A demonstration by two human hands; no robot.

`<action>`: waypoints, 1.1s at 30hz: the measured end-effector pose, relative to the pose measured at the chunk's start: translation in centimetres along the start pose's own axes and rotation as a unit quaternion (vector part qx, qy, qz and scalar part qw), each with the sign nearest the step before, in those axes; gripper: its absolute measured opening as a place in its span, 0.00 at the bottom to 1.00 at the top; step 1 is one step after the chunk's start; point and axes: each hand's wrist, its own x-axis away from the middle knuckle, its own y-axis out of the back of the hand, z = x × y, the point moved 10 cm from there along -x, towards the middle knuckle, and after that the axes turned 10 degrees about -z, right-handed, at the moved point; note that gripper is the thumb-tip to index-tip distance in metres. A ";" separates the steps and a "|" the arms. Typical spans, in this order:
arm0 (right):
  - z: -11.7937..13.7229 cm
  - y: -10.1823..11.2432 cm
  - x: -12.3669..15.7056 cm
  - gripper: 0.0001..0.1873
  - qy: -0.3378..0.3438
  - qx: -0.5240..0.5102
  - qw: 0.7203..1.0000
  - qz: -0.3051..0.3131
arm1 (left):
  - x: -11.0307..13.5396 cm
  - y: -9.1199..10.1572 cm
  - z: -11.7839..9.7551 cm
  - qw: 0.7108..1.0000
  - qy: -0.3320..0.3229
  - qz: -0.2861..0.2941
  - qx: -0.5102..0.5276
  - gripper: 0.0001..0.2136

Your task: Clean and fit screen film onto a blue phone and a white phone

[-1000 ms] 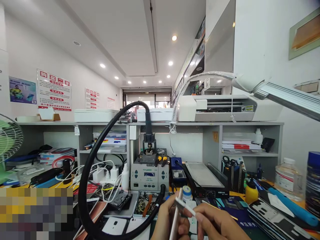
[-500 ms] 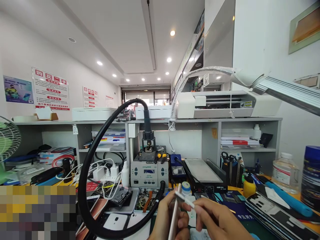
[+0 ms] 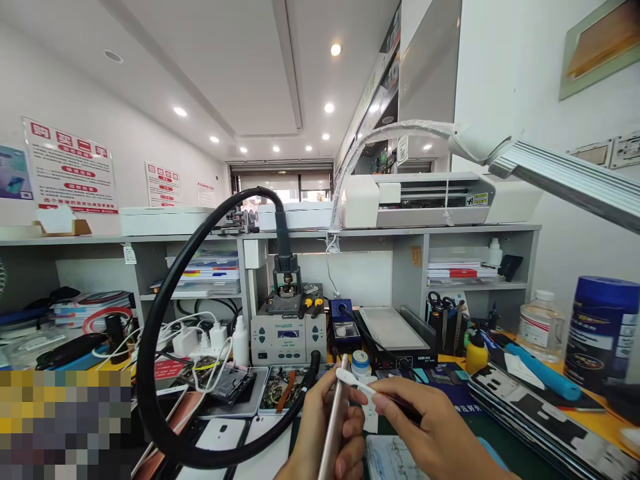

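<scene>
My left hand (image 3: 307, 423) is wrapped round a slim rose-gold phone (image 3: 334, 427), held upright and seen nearly edge-on. My right hand (image 3: 430, 423) pinches a thin white tool (image 3: 361, 385) with a rounded flat end; its exact kind is not clear. The tool's tip lies against the phone's upper edge, close to my left fingertips. A dark shaft shows behind my right fingers, and I cannot tell whether it belongs to the tool. Beneath my hands are a green mat (image 3: 390, 430) and a clear plastic packet (image 3: 387, 457).
A thick black hose (image 3: 145, 373) loops up from the grey soldering station (image 3: 287, 340) at my left. White phones (image 3: 217, 437) lie below it. To the right are stacked phone housings (image 3: 545, 420), a yellow bottle (image 3: 476, 353) and a blue tub (image 3: 600, 327). A lamp (image 3: 565, 173) hangs overhead.
My view has turned slightly right, so the bench appears further left. The white tool has rotated, and its rounded end now shows at the phone's edge. Both hands keep their grips.
</scene>
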 end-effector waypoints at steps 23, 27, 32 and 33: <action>1.2 -0.6 0.8 0.14 0.040 0.012 0.999 0.019 | 0.7 -0.5 0.0 1.000 -0.012 -0.003 0.006 0.35; 1.7 -0.6 0.8 0.13 0.058 0.018 0.998 0.024 | 0.4 -0.4 -0.1 1.000 -0.021 -0.001 0.001 0.34; 0.5 0.6 0.2 0.14 0.035 0.038 0.998 -0.018 | 0.5 -0.5 0.3 1.000 -0.023 0.002 -0.004 0.32; 0.6 0.4 0.3 0.14 0.044 0.039 0.998 -0.010 | 0.5 -0.5 0.4 1.000 -0.019 0.006 -0.004 0.32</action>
